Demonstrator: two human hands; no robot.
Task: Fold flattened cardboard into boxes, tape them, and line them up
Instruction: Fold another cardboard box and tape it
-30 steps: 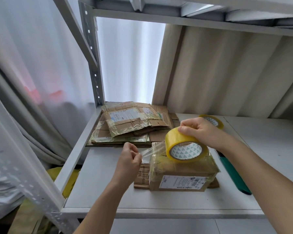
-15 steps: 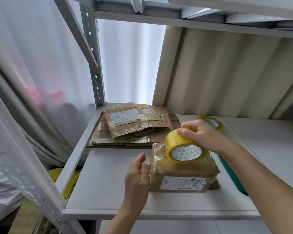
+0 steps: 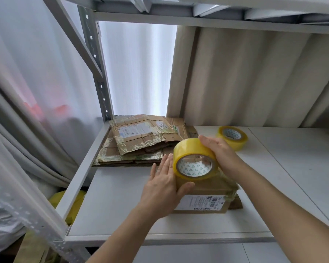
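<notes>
The box [image 3: 201, 198] (label facing the camera) sits on the shelf [image 3: 112, 205]; the left hand [image 3: 162, 188] lies flat-fingered against its left end; the right hand [image 3: 219, 154] grips the tape roll [image 3: 194, 158] atop it; flattened cardboard [image 3: 141, 141] lies behind the box.

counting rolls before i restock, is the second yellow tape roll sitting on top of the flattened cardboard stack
No, the second yellow tape roll lies on the bare white shelf, right of the flattened cardboard stack.

Curtain [image 3: 254, 76]: beige, pleated, behind shelf's rear edge.
Upright [image 3: 95, 65]: grey perforated post, shelf's rear-left corner.
Sheer drape [image 3: 27, 73]: left of shelf.
</notes>
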